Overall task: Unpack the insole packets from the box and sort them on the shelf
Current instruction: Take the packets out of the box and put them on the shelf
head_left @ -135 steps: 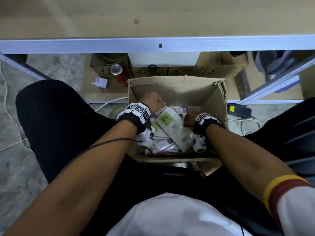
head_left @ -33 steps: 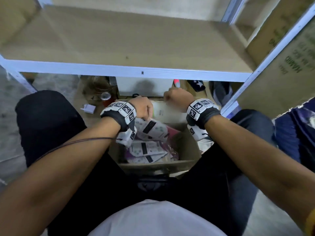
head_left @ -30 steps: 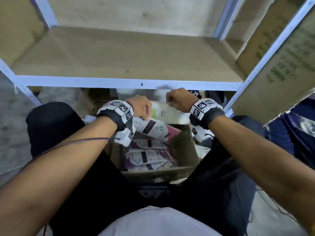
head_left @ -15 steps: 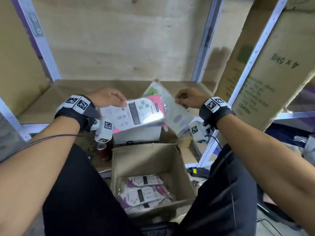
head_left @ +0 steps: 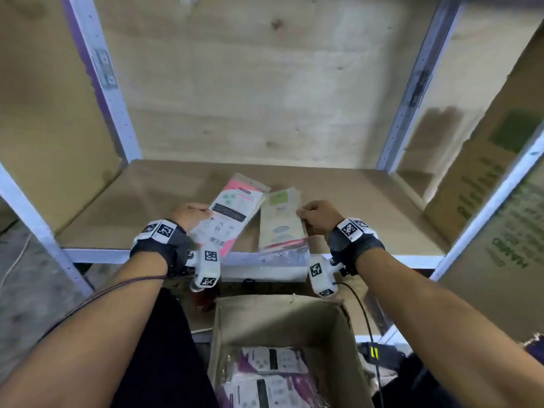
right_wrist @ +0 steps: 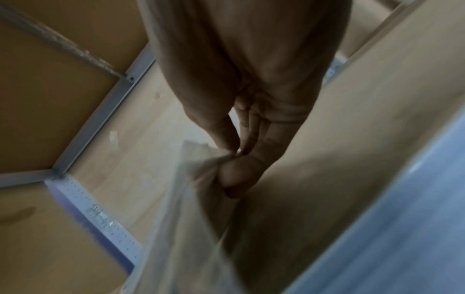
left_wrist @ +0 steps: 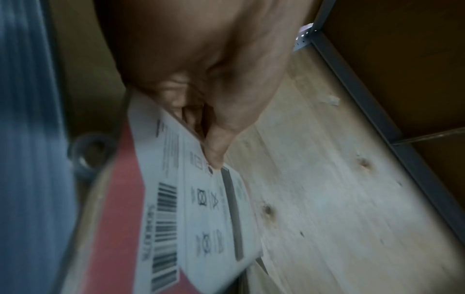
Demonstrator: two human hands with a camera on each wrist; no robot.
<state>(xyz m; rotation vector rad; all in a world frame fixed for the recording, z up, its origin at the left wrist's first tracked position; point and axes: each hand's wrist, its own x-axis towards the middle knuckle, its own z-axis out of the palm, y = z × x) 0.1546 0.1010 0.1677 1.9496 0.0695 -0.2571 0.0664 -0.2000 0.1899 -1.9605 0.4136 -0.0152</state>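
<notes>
My left hand [head_left: 192, 214] pinches the edge of a pink-and-white insole packet [head_left: 232, 214] over the wooden shelf board [head_left: 141, 201]; in the left wrist view the thumb [left_wrist: 216, 151] lies on the packet's [left_wrist: 201, 208] printed back. My right hand [head_left: 316, 214] pinches a clear packet with a green label [head_left: 281, 219], its near end hanging past the shelf's front rail. The right wrist view shows that hand [right_wrist: 236, 159] gripping the clear plastic [right_wrist: 191, 218]. The open cardboard box [head_left: 282, 322] sits below between my knees, with several purple-and-white packets [head_left: 270, 378] inside.
White metal uprights [head_left: 100, 78] frame the shelf bay, with a plywood back panel [head_left: 265, 78]. A large printed carton [head_left: 500, 207] stands at the right. A red can [head_left: 200, 298] and cables lie on the lower level behind the box.
Both hands lifted a packet each out of the box and carried them up and forward. The packets now sit low over the shelf board, side by side.
</notes>
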